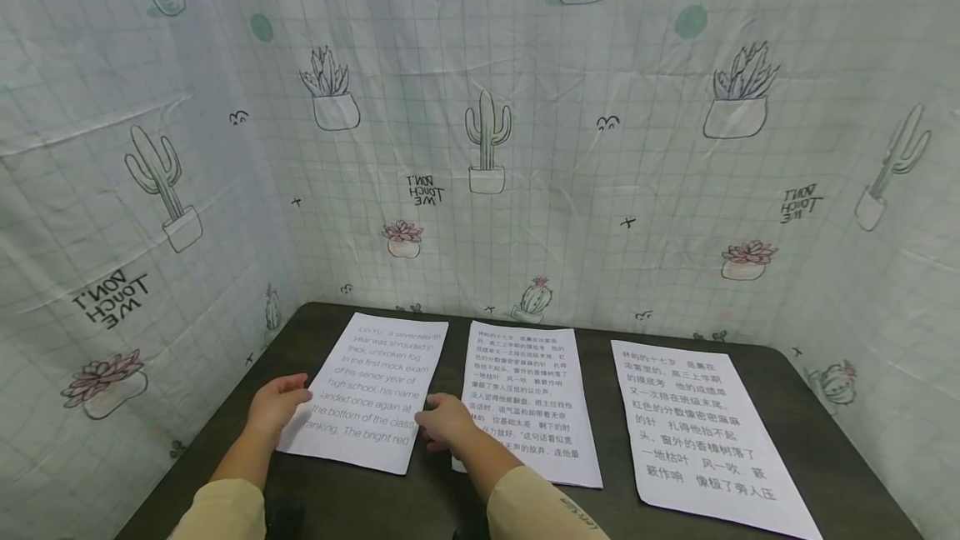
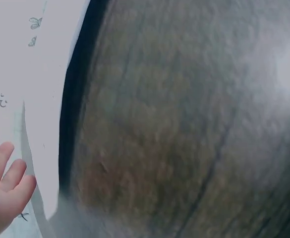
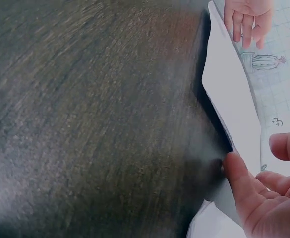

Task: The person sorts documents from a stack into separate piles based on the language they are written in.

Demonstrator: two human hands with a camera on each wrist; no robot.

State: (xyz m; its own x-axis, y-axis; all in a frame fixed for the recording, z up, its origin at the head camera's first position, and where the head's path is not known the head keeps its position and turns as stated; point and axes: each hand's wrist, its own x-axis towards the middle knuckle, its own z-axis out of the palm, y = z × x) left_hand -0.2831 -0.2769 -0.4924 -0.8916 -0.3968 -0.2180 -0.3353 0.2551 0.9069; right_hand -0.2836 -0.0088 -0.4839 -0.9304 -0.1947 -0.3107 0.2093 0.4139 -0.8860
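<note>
- Head view: The English-text sheet (image 1: 363, 386) lies on a dark counter (image 1: 352, 511) between a person's left hand (image 1: 276, 408) and right hand (image 1: 450, 423), its long edges just beside the fingers of each. The right hand reaches over part of a smaller-print Chinese sheet (image 1: 528, 390); a larger-print Chinese sheet (image 1: 693, 432) lies farther to that hand's right.
- Left wrist view: Loosely spread, the left hand's fingers show near the white strip of the English-text sheet, pinching nothing visible; whether they touch its edge cannot be told. Counter surface fills the frame to their right.
- Right wrist view: Relaxed and slightly bent, the right hand's fingers are parted, one tip apparently meeting the corner of the English-text sheet, without a pinch. The paper should prove light, flexible, easily creased and a little slippery; the best hold is likely a gentle pinch at both long edges, beside each hand's fingertips.
</note>
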